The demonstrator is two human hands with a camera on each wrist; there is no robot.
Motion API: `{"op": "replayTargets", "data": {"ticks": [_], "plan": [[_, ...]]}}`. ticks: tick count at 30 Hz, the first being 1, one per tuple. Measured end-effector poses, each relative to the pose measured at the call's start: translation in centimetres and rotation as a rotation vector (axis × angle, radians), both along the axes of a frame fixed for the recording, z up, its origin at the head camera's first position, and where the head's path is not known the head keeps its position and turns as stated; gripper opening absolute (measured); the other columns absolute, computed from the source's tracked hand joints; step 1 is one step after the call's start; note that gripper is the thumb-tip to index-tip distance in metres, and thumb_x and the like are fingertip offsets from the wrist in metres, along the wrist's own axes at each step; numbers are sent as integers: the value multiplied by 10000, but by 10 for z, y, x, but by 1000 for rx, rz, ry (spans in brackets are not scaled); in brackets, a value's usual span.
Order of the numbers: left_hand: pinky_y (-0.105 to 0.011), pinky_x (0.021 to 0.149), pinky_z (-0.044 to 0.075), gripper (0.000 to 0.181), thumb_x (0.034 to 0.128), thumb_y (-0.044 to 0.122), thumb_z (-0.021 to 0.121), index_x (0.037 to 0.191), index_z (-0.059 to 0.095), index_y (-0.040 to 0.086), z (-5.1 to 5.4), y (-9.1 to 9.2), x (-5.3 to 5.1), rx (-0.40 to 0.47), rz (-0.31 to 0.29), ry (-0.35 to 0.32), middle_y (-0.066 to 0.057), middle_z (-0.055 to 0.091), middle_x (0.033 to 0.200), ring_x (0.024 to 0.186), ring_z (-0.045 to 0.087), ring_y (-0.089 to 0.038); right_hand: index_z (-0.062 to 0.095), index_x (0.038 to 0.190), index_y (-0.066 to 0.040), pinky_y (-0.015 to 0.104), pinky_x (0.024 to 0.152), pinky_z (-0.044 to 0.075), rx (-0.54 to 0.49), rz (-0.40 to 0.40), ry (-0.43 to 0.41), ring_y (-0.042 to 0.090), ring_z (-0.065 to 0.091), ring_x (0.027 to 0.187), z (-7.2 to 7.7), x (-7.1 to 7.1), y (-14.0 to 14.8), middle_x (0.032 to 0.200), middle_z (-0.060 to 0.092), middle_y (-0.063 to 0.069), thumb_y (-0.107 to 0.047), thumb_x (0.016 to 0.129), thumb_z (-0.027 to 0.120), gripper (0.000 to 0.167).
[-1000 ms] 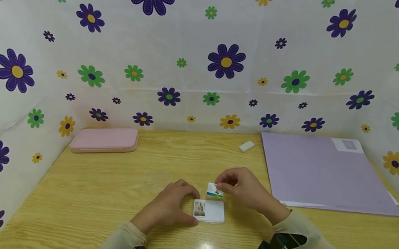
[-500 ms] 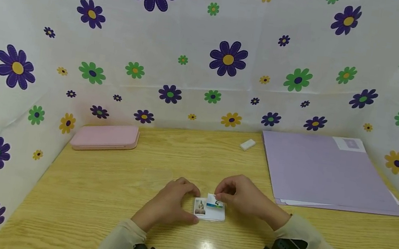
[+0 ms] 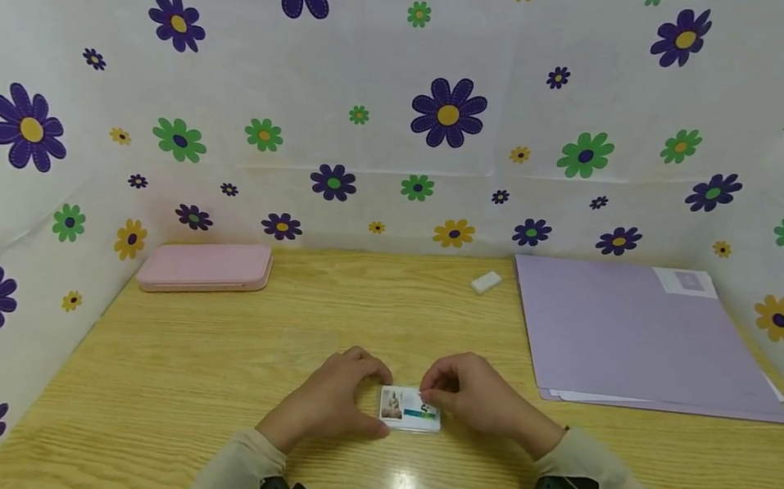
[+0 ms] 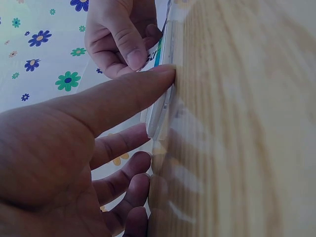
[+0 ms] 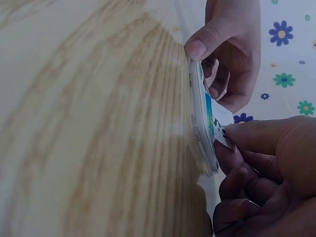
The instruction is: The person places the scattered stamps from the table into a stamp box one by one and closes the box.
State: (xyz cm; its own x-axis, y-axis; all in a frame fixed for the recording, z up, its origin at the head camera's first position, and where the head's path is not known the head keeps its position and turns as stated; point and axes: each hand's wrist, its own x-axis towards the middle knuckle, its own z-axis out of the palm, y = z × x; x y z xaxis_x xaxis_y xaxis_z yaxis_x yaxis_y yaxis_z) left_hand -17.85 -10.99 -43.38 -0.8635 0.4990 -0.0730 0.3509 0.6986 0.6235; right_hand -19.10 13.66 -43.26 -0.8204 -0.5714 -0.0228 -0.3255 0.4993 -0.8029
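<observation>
A flat white card-sized piece (image 3: 422, 425) with a clear rim lies on the table, a small picture of a statue (image 3: 392, 404) at its left end. My left hand (image 3: 330, 400) holds this piece at its left end, thumb at the near edge and fingertips around the far side. In the right wrist view, a small paper slip (image 5: 220, 121) with dark marks and a blue-green stripe tilts up from the white piece. Its lower striped edge meets the surface. My right hand (image 3: 479, 396) pinches the slip's upper corner between thumb and index finger, partly covering it.
A pink case (image 3: 206, 267) lies at the back left, and a small white block (image 3: 486, 282) at the back. Purple folders (image 3: 640, 335) with papers between them take up the right side. A faint clear sheet (image 3: 308, 345) lies beyond my left hand. Flowered cloth (image 3: 385, 70) encloses the table.
My right hand has brought the paper slip down and nearer me, from beyond the white piece to onto its right part. The left hand has stayed at the left end.
</observation>
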Motion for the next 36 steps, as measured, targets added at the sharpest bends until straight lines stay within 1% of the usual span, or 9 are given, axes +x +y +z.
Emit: {"op": "replayTargets", "data": {"ticks": [2,8,16,22,30,36], "plan": [[-490,958,402,501,697,346,908,1108,646,227,0,0,0,0,-4,4,2,546,1202,1123,492,-259,706,879,-128,253,618,458,1,-1,15,104,548,695,0,1,-1,788,635,-74,-94,922,702,55],[-483,934,410,496,700,344,906,1104,647,218,1,1,0,2,-10,6,-5,547,1201,1115,493,-263,691,889,-107,267,620,471,-5,-7,57,105,548,691,-1,5,-1,833,614,-65,-104,921,707,37],[-499,963,397,496,699,331,906,1105,650,208,1,1,0,5,-12,13,-6,547,1190,1113,493,-267,682,889,-102,268,624,472,-11,-7,73,104,545,700,-2,5,-2,836,600,-50,-96,917,710,41],[-473,920,413,499,694,325,909,1103,652,203,0,0,0,10,-17,21,-7,544,1187,1103,492,-263,681,880,-114,260,626,459,-1,-15,85,100,532,700,-2,6,-3,819,592,-55,-86,910,717,55],[-467,918,412,497,694,321,909,1101,651,200,1,1,0,6,-16,28,-9,543,1183,1094,492,-259,678,878,-126,261,631,459,9,-15,95,91,529,703,-3,5,-4,812,590,-62,-86,908,719,65],[-470,920,411,497,694,317,909,1103,652,200,1,1,0,9,-14,18,-14,543,1188,1098,491,-263,672,863,-139,260,639,454,14,-18,96,100,524,716,-4,4,-4,811,583,-60,-95,906,723,80]]}}
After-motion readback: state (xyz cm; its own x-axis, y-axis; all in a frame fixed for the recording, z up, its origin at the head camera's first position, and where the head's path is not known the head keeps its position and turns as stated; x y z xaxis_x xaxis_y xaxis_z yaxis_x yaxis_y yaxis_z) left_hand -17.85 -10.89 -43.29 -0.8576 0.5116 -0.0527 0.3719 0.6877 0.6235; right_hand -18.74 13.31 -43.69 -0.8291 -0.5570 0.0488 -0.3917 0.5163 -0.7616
